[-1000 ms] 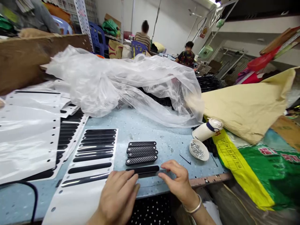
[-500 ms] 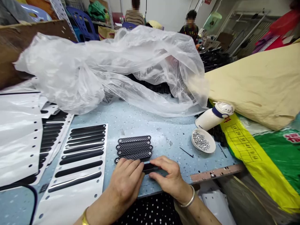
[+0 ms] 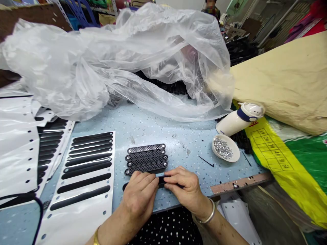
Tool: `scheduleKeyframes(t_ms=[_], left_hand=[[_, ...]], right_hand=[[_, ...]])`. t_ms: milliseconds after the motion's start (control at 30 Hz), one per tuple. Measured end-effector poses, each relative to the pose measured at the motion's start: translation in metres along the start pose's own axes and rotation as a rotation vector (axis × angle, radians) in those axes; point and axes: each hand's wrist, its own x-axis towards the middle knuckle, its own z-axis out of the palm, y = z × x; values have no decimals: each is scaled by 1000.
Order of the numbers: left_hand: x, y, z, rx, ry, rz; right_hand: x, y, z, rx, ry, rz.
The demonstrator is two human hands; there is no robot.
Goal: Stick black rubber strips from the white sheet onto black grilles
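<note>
Both hands are on a long black strip [image 3: 161, 181] near the table's front edge. My left hand [image 3: 140, 190] closes over its left part, leaving the rounded end showing past the knuckles. With thumb and fingers my right hand [image 3: 182, 185] pinches the right part. Just beyond the hands several black textured bars [image 3: 146, 158] lie side by side, with small metal rings at their ends. Left of them a white backing sheet [image 3: 79, 211] carries black rounded adhesive strips [image 3: 84, 182].
A white bowl of small metal parts [image 3: 226, 148] stands at right, beside a white bottle [image 3: 239, 119]. A black hex key [image 3: 206, 161] lies nearby. Crumpled clear plastic [image 3: 122, 61] covers the back. More strip sheets [image 3: 17, 146] are stacked at far left.
The view has tilted down a little. My hands stay on the black strip, and its left end now shows beyond my left hand. My right fingers have closed in more along it.
</note>
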Motion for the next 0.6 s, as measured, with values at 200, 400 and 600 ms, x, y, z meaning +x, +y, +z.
scheduleKeyframes(t_ms=[200,400,600], left_hand=[[-1,-1,1,6,2,0],[-3,1,1,81,-9,-14],[-2,3,4,129,-2,-38]], right_hand=[[0,-2,2,15,11,4],[-3,-2,3,36,25,31],[-2,-3,9,23,46,77]])
